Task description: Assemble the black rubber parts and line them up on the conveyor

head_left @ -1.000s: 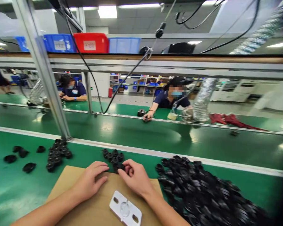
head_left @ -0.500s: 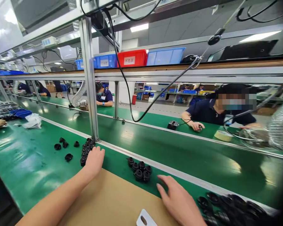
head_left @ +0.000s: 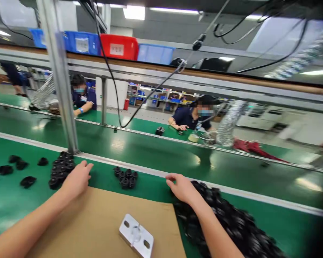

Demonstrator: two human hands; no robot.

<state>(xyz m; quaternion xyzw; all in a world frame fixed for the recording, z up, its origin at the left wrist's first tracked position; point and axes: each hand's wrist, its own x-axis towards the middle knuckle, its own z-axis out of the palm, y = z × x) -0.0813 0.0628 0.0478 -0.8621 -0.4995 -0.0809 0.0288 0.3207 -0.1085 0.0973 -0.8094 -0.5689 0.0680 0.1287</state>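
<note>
My left hand (head_left: pixel 78 178) is beside a tight cluster of small black plastic parts (head_left: pixel 60 170), with its fingers stretched out and no part seen in them. To the right, my right hand (head_left: pixel 181 187) reaches over the near end of a large heap of black parts (head_left: pixel 231 218); its thumb and fingers are apart. Between the hands stands a small group of black knob-like parts (head_left: pixel 127 178). A silver metal block (head_left: pixel 136 234) with two slots and a round recess lies on a brown board (head_left: pixel 104 222).
Loose black parts (head_left: pixel 28 181) lie at the left on the green bench. A metal post (head_left: pixel 60 79) rises behind my left hand. Blue bins and a red bin (head_left: pixel 120 46) sit on the shelf above a hanging black cable (head_left: pixel 115 89). Two people work across the line.
The view has swung to the right, showing more of the heap and the whole metal block. My right hand has moved from beside the small group to the heap.
</note>
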